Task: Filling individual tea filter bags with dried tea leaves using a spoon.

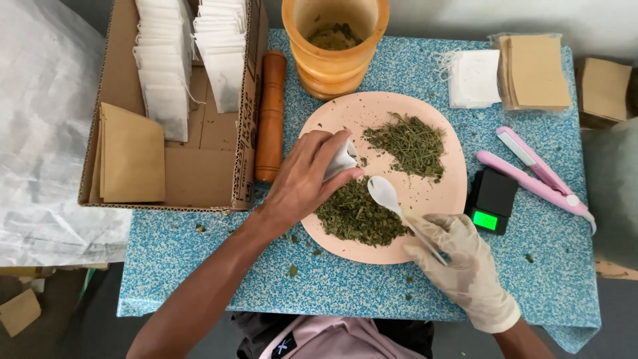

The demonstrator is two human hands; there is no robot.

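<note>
Left hand [302, 183] grasps 1 white bag [340, 161], gloved right hand [465, 266] grips 1 spoon [385, 193] over 2 herb piles [359, 216]

A brown cardboard box [219, 166] stands left of the plate; the black scale's screen [485, 220] glows green.

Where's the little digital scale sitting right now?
In the head view, the small black scale sits on the blue speckled table, right of the pink plate, beside the pink hair-straightener-like tool and above the gloved right hand.
</note>
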